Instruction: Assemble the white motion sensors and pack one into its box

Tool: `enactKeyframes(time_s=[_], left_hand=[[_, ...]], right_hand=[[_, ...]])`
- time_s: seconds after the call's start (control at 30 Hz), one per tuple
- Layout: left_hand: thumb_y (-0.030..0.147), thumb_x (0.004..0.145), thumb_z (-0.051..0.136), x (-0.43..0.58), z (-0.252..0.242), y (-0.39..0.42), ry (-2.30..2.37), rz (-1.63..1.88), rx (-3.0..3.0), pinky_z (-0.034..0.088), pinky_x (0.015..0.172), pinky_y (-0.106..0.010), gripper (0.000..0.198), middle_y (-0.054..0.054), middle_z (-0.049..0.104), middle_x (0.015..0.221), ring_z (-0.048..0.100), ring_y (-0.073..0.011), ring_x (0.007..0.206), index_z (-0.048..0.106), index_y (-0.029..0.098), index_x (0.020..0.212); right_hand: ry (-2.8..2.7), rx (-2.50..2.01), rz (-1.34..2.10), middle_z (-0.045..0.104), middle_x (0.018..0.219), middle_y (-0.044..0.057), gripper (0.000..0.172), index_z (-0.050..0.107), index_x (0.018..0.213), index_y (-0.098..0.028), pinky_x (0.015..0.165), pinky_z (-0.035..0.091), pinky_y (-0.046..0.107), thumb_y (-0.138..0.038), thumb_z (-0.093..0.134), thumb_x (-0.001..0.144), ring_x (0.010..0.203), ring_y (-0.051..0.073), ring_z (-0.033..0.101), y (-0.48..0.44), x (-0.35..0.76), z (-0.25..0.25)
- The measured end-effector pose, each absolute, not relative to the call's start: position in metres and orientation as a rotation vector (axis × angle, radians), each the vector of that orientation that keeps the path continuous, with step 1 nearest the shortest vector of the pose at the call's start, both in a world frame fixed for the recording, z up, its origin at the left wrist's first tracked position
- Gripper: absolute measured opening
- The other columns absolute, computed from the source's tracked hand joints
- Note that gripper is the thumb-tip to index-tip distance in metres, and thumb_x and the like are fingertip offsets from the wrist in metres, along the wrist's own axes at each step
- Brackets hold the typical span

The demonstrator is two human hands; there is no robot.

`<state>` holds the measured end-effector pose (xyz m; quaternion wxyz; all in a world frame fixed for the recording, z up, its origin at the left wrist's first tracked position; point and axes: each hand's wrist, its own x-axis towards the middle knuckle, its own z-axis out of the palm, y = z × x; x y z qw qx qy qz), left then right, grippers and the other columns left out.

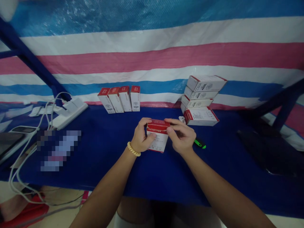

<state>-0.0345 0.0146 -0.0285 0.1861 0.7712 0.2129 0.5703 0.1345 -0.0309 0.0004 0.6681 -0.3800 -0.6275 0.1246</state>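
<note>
Evidently both hands share one load: a red-and-white box [158, 141], held up at the centre of the dial, its printed face turned toward the wearer, probably so that the lettering and top edge stay readable. The left hand [142, 136] grips it at nine o'clock, thumb flat on the printed face and fingers [143, 121] curled around the upper edge, apparently to steady it. The right hand [182, 134] takes the corner at two o'clock, thumb and fingers pinching the red top edge, which leaves most of the front uncovered. Whether that flap is loose, I cannot tell.

At ten o'clock from the box, four similar boxes [120, 99] stand upright in a row, likely to keep their red ends showing. At two o'clock, a stack [200, 95] lies flat, presumably because that saves room on the blue surface [95, 164]. A green-and-black tool [200, 144] rests just beyond the right hand at three o'clock, seemingly within easy reach.
</note>
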Motion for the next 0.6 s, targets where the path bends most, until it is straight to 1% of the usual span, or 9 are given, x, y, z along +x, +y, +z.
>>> enactKeyframes(time_s=[0.07, 0.1, 0.2, 0.23, 0.33, 0.43, 0.53, 0.6], left_hand=[[0.041, 0.09, 0.056, -0.034, -0.029, 0.015, 0.588, 1.622, 2.171, 0.051, 0.088, -0.04, 0.041, -0.01, 0.053, 0.116, 0.057, -0.0226, 0.105, 0.041, 0.024, 0.124], [0.04, 0.09, 0.056, -0.034, -0.028, 0.014, 0.585, 1.63, 2.175, 0.051, 0.088, -0.041, 0.041, -0.01, 0.052, 0.116, 0.057, -0.0226, 0.105, 0.041, 0.024, 0.124], [0.034, 0.088, 0.059, -0.034, -0.025, 0.012, 0.593, 1.664, 2.237, 0.05, 0.089, -0.042, 0.04, -0.009, 0.052, 0.116, 0.056, -0.023, 0.107, 0.042, 0.024, 0.124], [0.032, 0.088, 0.06, -0.034, -0.024, 0.011, 0.602, 1.675, 2.269, 0.05, 0.089, -0.042, 0.04, -0.009, 0.052, 0.116, 0.056, -0.0232, 0.108, 0.043, 0.024, 0.123], [0.027, 0.087, 0.062, -0.033, -0.023, 0.01, 0.635, 1.692, 2.315, 0.05, 0.092, -0.043, 0.037, -0.009, 0.053, 0.117, 0.055, -0.023, 0.111, 0.047, 0.024, 0.121], [0.027, 0.088, 0.062, -0.033, -0.026, 0.012, 0.663, 1.699, 2.244, 0.049, 0.095, -0.044, 0.033, -0.009, 0.053, 0.122, 0.056, -0.0227, 0.114, 0.049, 0.024, 0.119], [0.029, 0.09, 0.061, -0.033, -0.028, 0.014, 0.683, 1.676, 2.206, 0.049, 0.098, -0.046, 0.032, -0.009, 0.053, 0.126, 0.055, -0.0236, 0.118, 0.049, 0.025, 0.119], [0.03, 0.091, 0.059, -0.033, -0.028, 0.016, 0.707, 1.663, 2.19, 0.048, 0.1, -0.047, 0.033, -0.01, 0.054, 0.126, 0.054, -0.0239, 0.12, 0.048, 0.024, 0.121]], right_hand=[[-1.318, -0.824, 0.374, 0.071, 0.104, 0.006, 0.009, 0.058, 0.083, -0.021, 0.082, 0.059, 0.041, -0.026, 0.065, 0.083, 0.094, 0.021, 0.069, -0.031, 0.131, -0.002], [-1.286, -0.799, 0.412, 0.071, 0.105, 0.006, 0.011, 0.057, 0.09, -0.022, 0.083, 0.058, 0.042, -0.025, 0.065, 0.083, 0.096, 0.021, 0.069, -0.031, 0.13, -0.003], [-1.382, -0.758, 0.414, 0.067, 0.115, 0.006, 0.023, 0.059, 0.109, -0.025, 0.092, 0.055, 0.044, -0.02, 0.06, 0.087, 0.107, 0.02, 0.065, -0.03, 0.131, -0.004], [-1.447, -0.765, 0.385, 0.065, 0.119, 0.006, 0.025, 0.06, 0.112, -0.025, 0.095, 0.053, 0.044, -0.019, 0.058, 0.088, 0.11, 0.02, 0.063, -0.03, 0.132, -0.004], [-1.569, -0.803, 0.296, 0.06, 0.128, 0.006, 0.023, 0.064, 0.108, -0.025, 0.101, 0.049, 0.047, -0.02, 0.061, 0.086, 0.118, 0.021, 0.058, -0.027, 0.135, -0.007], [-1.571, -0.85, 0.227, 0.056, 0.133, 0.007, 0.028, 0.062, 0.111, -0.026, 0.103, 0.048, 0.049, -0.022, 0.064, 0.083, 0.122, 0.023, 0.056, -0.024, 0.135, -0.011], [-1.6, -0.909, 0.186, 0.053, 0.136, 0.007, 0.031, 0.06, 0.114, -0.027, 0.106, 0.046, 0.051, -0.025, 0.063, 0.084, 0.125, 0.024, 0.054, -0.023, 0.134, -0.013], [-1.647, -0.941, 0.161, 0.049, 0.14, 0.008, 0.036, 0.057, 0.119, -0.027, 0.108, 0.044, 0.052, -0.026, 0.063, 0.083, 0.128, 0.025, 0.051, -0.023, 0.135, -0.014]])
